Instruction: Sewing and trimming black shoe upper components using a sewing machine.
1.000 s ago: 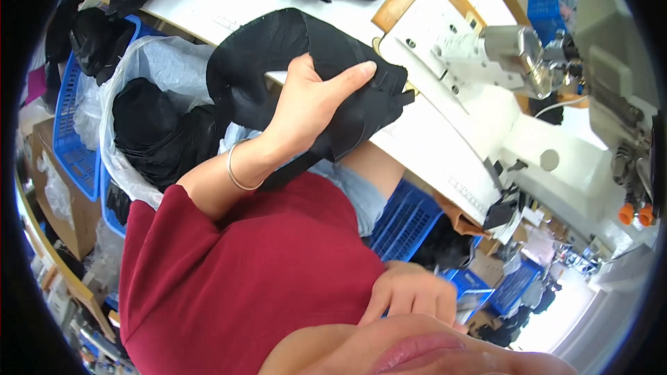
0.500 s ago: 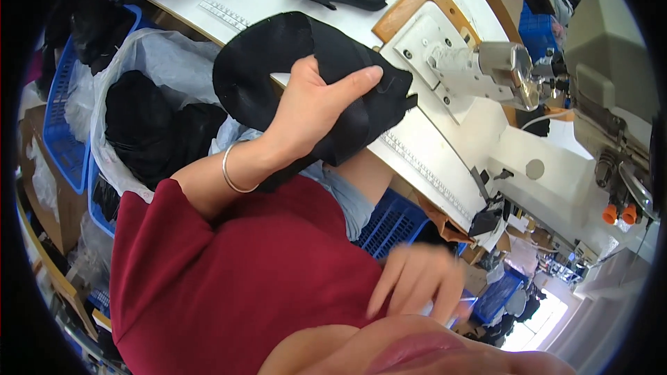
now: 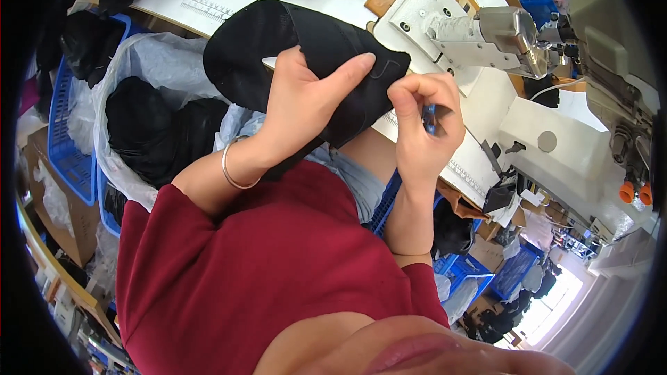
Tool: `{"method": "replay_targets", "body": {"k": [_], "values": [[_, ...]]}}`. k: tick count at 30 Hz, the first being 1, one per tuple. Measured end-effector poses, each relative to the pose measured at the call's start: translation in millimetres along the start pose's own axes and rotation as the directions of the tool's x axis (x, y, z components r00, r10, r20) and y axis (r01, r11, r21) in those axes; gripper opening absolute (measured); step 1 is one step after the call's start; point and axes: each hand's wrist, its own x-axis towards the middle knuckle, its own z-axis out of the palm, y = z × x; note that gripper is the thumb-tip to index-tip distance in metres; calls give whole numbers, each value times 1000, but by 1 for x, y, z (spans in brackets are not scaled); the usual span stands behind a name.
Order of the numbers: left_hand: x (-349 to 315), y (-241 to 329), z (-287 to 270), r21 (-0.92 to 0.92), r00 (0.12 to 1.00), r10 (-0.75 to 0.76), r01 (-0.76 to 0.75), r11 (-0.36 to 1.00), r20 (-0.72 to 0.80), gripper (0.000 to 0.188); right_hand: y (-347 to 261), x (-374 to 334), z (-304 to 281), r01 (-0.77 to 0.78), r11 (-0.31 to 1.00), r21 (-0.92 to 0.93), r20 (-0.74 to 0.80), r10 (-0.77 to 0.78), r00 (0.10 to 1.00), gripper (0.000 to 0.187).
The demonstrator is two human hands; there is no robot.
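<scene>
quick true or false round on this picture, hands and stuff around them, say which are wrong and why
1. The left hand grips the black cloth. True.
2. The bracelet is on the right wrist. False: it is on the left.
3. The right hand is curled round a blue thing. True.
4. In the picture, the machine is left of the black cloth. False: it is to the right.
5. The white bag has dark cloth in it. True.
6. The shirt is white. False: it is dark red.
</scene>
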Motion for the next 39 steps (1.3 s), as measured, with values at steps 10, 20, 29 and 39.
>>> {"method": "replay_targets", "body": {"k": [10, 20, 29, 39], "values": [[3, 2, 3, -228, 994, -102, 91, 969, -38, 13, -14, -38, -13, -53, 947, -316, 75, 81, 994, 49], [-6, 2, 8, -68, 997, 47, -50, 996, -54, 11, -3, -32, 1, -108, 974, -199, -109, 88, 990, 31], [-3, 1, 7, -160, 999, -36, 30, 987, -32, 13, 3, -22, -17, -245, 913, 327, -163, 309, 937, 31], [1, 10, 0, 123, 1000, 11, -11, 992, 0, 17, -1, 23, -6, 30, 948, -318, 41, -18, 999, 23]]}}
